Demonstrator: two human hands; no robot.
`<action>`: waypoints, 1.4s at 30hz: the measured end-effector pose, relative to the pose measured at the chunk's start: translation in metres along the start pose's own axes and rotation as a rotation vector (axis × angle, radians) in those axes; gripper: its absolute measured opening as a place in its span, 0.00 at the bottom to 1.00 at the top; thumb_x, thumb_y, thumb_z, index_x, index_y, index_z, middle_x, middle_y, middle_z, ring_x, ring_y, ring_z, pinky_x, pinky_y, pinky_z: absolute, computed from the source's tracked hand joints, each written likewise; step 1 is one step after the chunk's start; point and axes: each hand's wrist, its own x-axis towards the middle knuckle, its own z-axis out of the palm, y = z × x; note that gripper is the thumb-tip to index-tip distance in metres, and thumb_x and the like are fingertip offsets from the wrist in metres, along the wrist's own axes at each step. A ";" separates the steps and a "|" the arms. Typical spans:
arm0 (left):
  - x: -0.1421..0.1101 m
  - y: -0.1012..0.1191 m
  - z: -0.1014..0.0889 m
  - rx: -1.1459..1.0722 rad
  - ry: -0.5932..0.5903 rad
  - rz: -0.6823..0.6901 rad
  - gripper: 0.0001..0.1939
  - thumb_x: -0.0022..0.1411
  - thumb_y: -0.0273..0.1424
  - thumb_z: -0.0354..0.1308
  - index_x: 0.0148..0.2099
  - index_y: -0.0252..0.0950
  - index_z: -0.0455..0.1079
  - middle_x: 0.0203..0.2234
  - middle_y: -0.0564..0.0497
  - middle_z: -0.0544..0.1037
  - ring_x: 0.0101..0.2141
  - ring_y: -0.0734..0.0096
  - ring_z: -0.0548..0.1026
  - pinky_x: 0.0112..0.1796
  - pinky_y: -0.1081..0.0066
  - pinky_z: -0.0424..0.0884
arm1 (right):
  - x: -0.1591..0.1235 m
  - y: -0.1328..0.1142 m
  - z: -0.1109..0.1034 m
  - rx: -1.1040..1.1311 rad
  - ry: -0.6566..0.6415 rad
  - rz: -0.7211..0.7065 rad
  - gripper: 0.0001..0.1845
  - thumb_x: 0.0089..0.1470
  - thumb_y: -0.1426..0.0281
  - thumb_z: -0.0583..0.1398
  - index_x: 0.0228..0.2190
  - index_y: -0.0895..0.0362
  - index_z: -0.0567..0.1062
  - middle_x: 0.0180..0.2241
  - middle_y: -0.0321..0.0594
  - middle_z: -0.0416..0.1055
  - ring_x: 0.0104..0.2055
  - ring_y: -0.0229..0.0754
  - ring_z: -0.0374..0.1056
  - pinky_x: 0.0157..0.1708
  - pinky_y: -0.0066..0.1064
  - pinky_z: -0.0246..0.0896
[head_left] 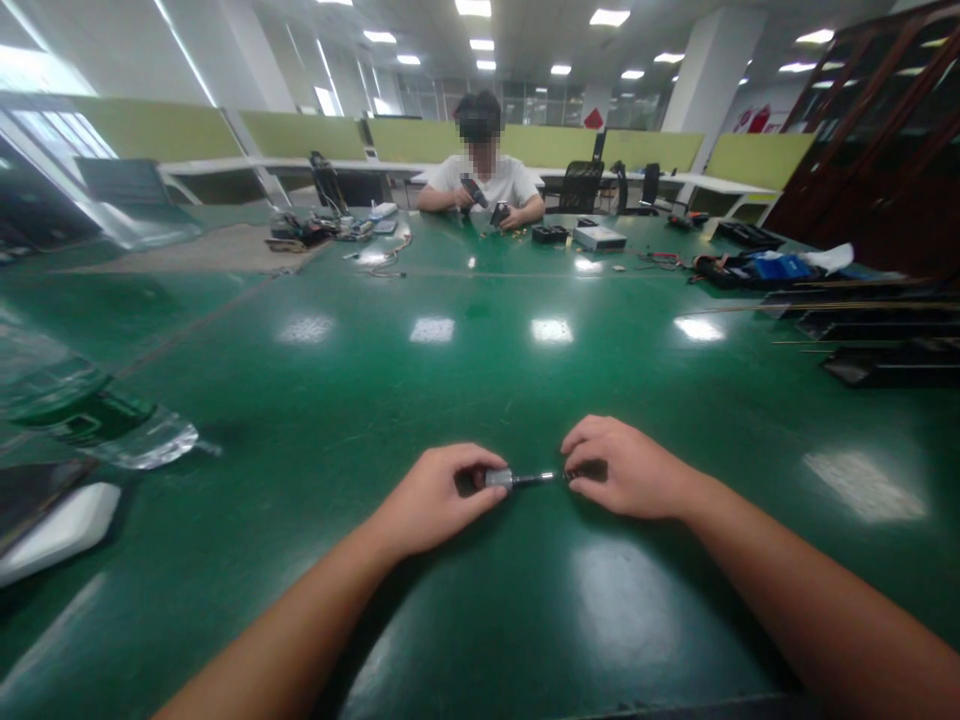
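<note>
My left hand [442, 495] is closed on a small screwdriver [532, 479], its thumb and fingers around the short grey handle. The thin metal shaft points right and ends in a bright tip. Opposite that tip, my right hand [626, 468] pinches a small dark piece [571, 476] between thumb and fingers. Most of this piece is hidden by the fingers, so I cannot make out its kind. A narrow gap appears between the shaft's tip and the dark piece. Both hands are low over the green tabletop [480, 400].
A clear plastic bottle [112, 410] lies at the left, above a white object [64, 530]. Across the table a person [484, 180] handles dark parts. Electronics and cables [322, 228] lie far left, a blue-and-black bundle [772, 268] far right, with black channels [892, 365] nearer.
</note>
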 end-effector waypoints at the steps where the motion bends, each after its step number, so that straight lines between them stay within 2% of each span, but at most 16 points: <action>1: 0.000 0.000 0.001 -0.011 0.004 0.004 0.09 0.62 0.32 0.63 0.44 0.37 0.78 0.35 0.50 0.81 0.34 0.68 0.77 0.38 0.70 0.72 | 0.000 0.000 0.001 0.004 -0.001 -0.002 0.04 0.53 0.71 0.66 0.33 0.54 0.82 0.43 0.42 0.78 0.46 0.47 0.72 0.51 0.44 0.65; 12: 0.000 -0.004 0.003 -0.027 0.021 0.046 0.09 0.58 0.31 0.66 0.42 0.36 0.77 0.33 0.50 0.79 0.32 0.69 0.76 0.35 0.72 0.72 | 0.011 -0.004 0.019 0.052 0.081 -0.013 0.04 0.55 0.72 0.65 0.35 0.55 0.82 0.40 0.42 0.79 0.45 0.46 0.72 0.49 0.41 0.65; 19: 0.001 -0.007 0.005 -0.050 0.022 0.025 0.09 0.59 0.31 0.66 0.42 0.35 0.77 0.34 0.50 0.79 0.33 0.69 0.77 0.36 0.71 0.72 | 0.012 0.002 0.022 0.066 0.052 -0.005 0.05 0.56 0.70 0.66 0.37 0.53 0.82 0.43 0.41 0.78 0.47 0.45 0.71 0.50 0.41 0.65; 27: 0.003 -0.006 0.010 -0.013 0.042 0.096 0.09 0.56 0.27 0.65 0.41 0.37 0.75 0.34 0.51 0.77 0.35 0.68 0.75 0.37 0.71 0.71 | 0.027 -0.022 0.048 0.129 0.123 -0.083 0.04 0.56 0.72 0.66 0.36 0.55 0.80 0.41 0.40 0.79 0.47 0.44 0.71 0.50 0.37 0.65; 32: 0.003 -0.007 0.010 0.022 0.063 0.053 0.15 0.52 0.26 0.67 0.44 0.37 0.73 0.34 0.52 0.77 0.34 0.67 0.75 0.37 0.71 0.70 | 0.026 -0.020 0.048 0.124 0.120 -0.074 0.04 0.57 0.70 0.65 0.36 0.55 0.80 0.41 0.41 0.79 0.47 0.44 0.71 0.51 0.38 0.64; 37: 0.004 -0.004 0.006 -0.005 0.004 0.007 0.09 0.61 0.33 0.63 0.44 0.36 0.75 0.34 0.51 0.79 0.35 0.66 0.77 0.38 0.70 0.71 | 0.024 -0.022 0.045 0.133 0.123 -0.078 0.07 0.57 0.68 0.66 0.38 0.55 0.79 0.41 0.42 0.78 0.46 0.45 0.71 0.49 0.39 0.64; 42: 0.004 -0.005 0.006 -0.022 0.003 -0.024 0.10 0.61 0.34 0.63 0.43 0.35 0.75 0.33 0.50 0.80 0.34 0.66 0.78 0.38 0.69 0.72 | 0.021 -0.024 0.040 0.140 0.155 -0.067 0.10 0.54 0.69 0.67 0.39 0.56 0.78 0.42 0.42 0.78 0.46 0.46 0.70 0.48 0.39 0.65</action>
